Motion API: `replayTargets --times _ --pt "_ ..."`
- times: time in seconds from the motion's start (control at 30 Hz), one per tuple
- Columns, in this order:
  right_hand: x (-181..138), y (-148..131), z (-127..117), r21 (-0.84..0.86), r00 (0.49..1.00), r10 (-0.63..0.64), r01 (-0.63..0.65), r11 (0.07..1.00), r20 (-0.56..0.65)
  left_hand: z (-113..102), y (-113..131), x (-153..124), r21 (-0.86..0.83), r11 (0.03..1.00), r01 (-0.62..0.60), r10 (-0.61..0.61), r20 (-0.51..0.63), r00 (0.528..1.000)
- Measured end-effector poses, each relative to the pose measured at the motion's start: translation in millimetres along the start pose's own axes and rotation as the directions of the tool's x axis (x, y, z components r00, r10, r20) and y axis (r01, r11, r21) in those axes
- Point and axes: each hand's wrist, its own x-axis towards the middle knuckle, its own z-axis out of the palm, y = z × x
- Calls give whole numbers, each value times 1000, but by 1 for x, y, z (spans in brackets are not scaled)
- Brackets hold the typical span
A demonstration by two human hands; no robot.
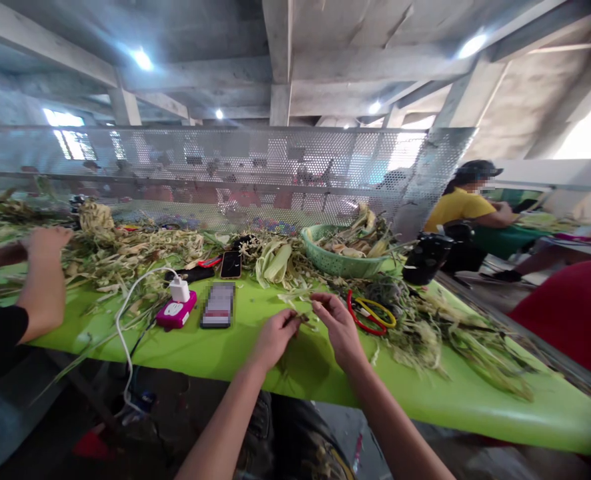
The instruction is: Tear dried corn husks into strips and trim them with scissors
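Observation:
My left hand (pixel 276 339) pinches a small brownish bit of dried plant (pixel 303 318), maybe husk, above the green tabletop (pixel 255 353). Close on its right, the thumb and fingers of my right hand (pixel 339 327) are drawn together at a thin pale strip; blur hides just what they grip. Scissors with red and yellow handles (pixel 375 315) lie beside my right hand. Pale scraps of husk (pixel 295 295) lie behind both hands. A folded pale-green corn husk (pixel 275 260) rests farther back.
A green basket (pixel 343 260) holds dried husks. Left of my hands are a lit phone (pixel 218 305), a dark phone (pixel 231 265) and a magenta power block (pixel 176 310) with a white cable. A co-worker's arm (pixel 45 287) reaches in at left. Perforated metal (pixel 255 167) stands behind.

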Motion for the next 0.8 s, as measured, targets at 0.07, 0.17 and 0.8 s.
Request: replayTargets --times 0.07,0.17,0.8 --pt "0 -1 0 -16 1000 10 -9 1000 20 -2 0 0 -41 999 14 -16 -59 998" --pt "-2 2 0 -129 986 62 -42 991 152 -3 -1 1 -90 995 31 -40 -93 995" --pt "-2 3 -3 -52 977 90 -81 995 193 -4 2 -2 -291 956 29 -38 -25 999"
